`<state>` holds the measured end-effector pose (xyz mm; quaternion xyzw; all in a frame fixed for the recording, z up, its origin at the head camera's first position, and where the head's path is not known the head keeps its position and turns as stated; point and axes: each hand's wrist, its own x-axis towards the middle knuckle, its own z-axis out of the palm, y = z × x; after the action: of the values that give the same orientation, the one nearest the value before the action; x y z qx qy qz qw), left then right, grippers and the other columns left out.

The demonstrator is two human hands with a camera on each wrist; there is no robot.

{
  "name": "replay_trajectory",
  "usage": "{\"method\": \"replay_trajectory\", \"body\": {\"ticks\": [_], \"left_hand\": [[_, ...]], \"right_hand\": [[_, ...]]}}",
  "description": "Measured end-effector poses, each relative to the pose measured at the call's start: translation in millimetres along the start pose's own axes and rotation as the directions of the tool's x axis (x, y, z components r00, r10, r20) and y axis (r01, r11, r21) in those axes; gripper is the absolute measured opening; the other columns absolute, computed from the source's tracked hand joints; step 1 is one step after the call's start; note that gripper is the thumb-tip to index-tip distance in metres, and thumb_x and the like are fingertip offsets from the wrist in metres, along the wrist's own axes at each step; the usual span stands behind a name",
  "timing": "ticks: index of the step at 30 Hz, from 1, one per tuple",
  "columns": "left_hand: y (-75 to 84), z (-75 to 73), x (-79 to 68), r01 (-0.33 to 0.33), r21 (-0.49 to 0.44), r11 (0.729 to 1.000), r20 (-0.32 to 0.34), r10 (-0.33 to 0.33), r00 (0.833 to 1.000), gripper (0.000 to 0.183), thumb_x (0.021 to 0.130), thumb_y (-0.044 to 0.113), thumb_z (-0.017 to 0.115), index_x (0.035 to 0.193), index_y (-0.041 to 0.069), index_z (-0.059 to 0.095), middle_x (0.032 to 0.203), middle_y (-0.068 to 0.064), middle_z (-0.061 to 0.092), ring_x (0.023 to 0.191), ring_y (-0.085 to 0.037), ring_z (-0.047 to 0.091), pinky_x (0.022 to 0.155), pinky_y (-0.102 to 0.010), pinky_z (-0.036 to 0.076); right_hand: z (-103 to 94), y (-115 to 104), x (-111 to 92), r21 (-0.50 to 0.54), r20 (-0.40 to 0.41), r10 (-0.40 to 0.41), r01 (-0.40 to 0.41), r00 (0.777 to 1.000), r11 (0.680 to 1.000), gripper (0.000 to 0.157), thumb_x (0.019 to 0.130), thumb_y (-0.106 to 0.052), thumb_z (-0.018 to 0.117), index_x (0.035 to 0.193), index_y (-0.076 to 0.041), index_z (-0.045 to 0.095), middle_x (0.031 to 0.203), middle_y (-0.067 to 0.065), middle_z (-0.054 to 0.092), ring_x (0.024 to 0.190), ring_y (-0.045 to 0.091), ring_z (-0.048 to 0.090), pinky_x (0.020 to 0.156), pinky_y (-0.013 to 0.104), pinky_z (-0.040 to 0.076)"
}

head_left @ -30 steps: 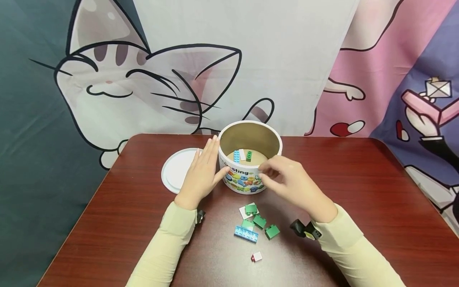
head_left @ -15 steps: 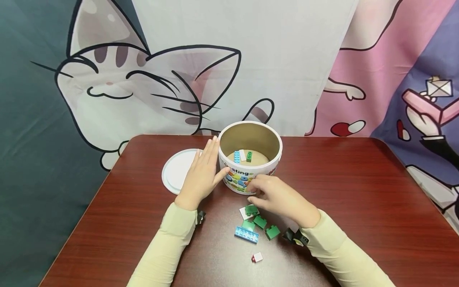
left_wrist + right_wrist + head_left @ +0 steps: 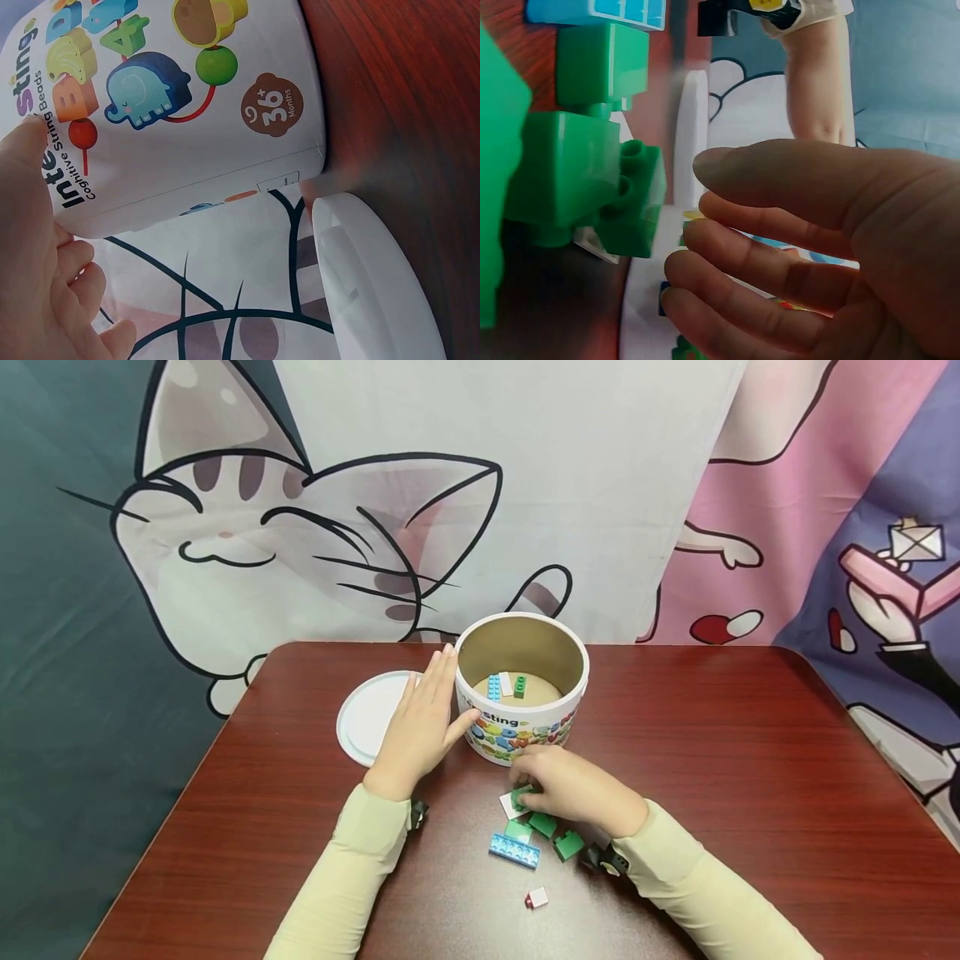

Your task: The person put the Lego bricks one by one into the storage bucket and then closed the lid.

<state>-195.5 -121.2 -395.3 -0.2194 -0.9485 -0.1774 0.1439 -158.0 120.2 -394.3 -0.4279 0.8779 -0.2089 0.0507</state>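
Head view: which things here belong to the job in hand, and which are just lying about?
Apparently part of the job:
bucket
three bricks inside it
left hand, against the bucket
right hand, at the green bricks
blue brick
red-and-white brick

Probably just lying about:
white lid, off the bucket
backdrop

The left arm point(image 3: 330, 885) and right arm point(image 3: 712, 885) stretch toward the far edge of the counter point(image 3: 750, 718). The left hand point(image 3: 420, 731) extends its fingers that way, thumb spread; the right hand point(image 3: 572, 785) bends 4 fingers loosely, thumb apart.
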Motion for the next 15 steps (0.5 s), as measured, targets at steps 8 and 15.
{"method": "replay_trajectory", "body": {"ticks": [8, 15], "left_hand": [[-0.2, -0.3, 0.2, -0.001, -0.004, 1.000, 0.001, 0.001, 1.000, 0.085, 0.103, 0.048, 0.053, 0.163, 0.004, 0.012, 0.170, -0.008, 0.012, 0.156, -0.019, 0.009, 0.123, -0.053, 0.014], [-0.8, 0.2, 0.0, -0.007, 0.002, 1.000, -0.005, 0.007, 1.000, 0.085, 0.103, 0.048, 0.053, 0.162, 0.003, 0.013, 0.170, -0.008, 0.013, 0.156, -0.021, 0.011, 0.123, -0.053, 0.015]], "right_hand": [[7.4, 0.2, 0.7, -0.010, 0.028, -0.008, 0.008, 1.000, 1.000, 0.011, 0.083, -0.004, 0.078, 0.092, -0.007, 0.074, 0.094, 0.002, 0.068, 0.088, 0.015, 0.063, 0.078, 0.028, 0.054], [10.2, 1.8, 1.1, -0.027, 0.032, -0.017, 0.018, 0.999, 0.999, 0.012, 0.081, -0.002, 0.078, 0.091, -0.007, 0.074, 0.092, 0.002, 0.068, 0.087, 0.015, 0.063, 0.077, 0.027, 0.054]]}}
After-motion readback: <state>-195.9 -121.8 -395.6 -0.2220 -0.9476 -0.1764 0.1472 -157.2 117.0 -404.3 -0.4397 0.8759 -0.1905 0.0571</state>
